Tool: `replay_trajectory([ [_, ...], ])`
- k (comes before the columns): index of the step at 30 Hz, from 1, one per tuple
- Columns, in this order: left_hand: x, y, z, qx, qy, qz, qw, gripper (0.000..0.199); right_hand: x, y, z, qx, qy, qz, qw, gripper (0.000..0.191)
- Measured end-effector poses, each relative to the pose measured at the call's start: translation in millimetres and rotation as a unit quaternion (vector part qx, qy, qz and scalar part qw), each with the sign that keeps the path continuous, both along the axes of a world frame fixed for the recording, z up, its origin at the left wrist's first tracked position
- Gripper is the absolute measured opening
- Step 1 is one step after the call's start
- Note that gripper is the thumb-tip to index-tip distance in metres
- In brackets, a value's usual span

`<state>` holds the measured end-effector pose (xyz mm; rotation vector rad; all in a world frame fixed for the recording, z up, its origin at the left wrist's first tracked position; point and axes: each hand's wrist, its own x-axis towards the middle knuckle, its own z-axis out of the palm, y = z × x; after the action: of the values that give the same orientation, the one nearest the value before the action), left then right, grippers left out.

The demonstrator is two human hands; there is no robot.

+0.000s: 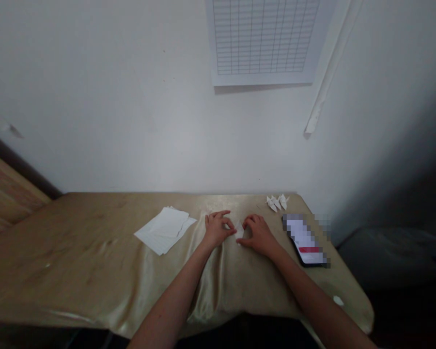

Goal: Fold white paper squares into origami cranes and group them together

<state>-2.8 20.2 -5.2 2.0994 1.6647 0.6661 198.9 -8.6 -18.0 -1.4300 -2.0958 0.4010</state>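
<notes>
A small piece of folded white paper [240,232] lies at the middle of the cloth-covered table, between my hands. My left hand [217,230] pinches its left edge, thumb and index finger together and the other fingers lifted. On the opposite side, my right hand [258,234] has its thumb at the near corner and its fingers at the right edge, gripping the paper. The exact folds are too small to make out. Left of my left hand is a loose stack of white paper sheets [165,228]. Several small folded paper figures [277,202] sit behind my right hand.
A phone [305,241] with a lit, blurred screen lies right of my right hand. A white scrap [338,301] is near the table's right front corner. The shiny gold tablecloth [94,252] has wrinkles. A wall with a printed grid sheet [263,39] rises behind the table.
</notes>
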Motion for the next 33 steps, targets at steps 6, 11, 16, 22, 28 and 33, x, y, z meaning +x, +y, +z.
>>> replay_trajectory([
  [6,1,-2,1.2,0.01,-0.012,-0.005,1.0,0.009,2,-5,-0.5,0.006,0.023,0.016,1.0,0.053],
  [11,1,-3,0.7,0.023,-0.013,0.009,1.0,0.007,2,-7,4.6,0.036,0.028,-0.01,0.999,0.055],
  [16,4,-4,-1.2,0.039,-0.008,0.024,0.999,0.007,1,-6,8.7,0.07,-0.004,0.017,0.997,0.012],
  [22,0,-7,3.1,0.107,-0.011,-0.011,0.994,0.017,0,-7,7.3,0.065,-0.022,-0.005,0.998,0.006],
  [28,-4,-19,5.1,0.127,0.093,-0.104,0.982,0.02,2,-11,10.9,0.062,-0.032,-0.021,0.997,0.005],
  [33,-3,-22,-0.1,0.09,0.161,-0.089,0.979,0.031,3,-10,9.0,0.048,-0.04,-0.024,0.998,0.003],
])
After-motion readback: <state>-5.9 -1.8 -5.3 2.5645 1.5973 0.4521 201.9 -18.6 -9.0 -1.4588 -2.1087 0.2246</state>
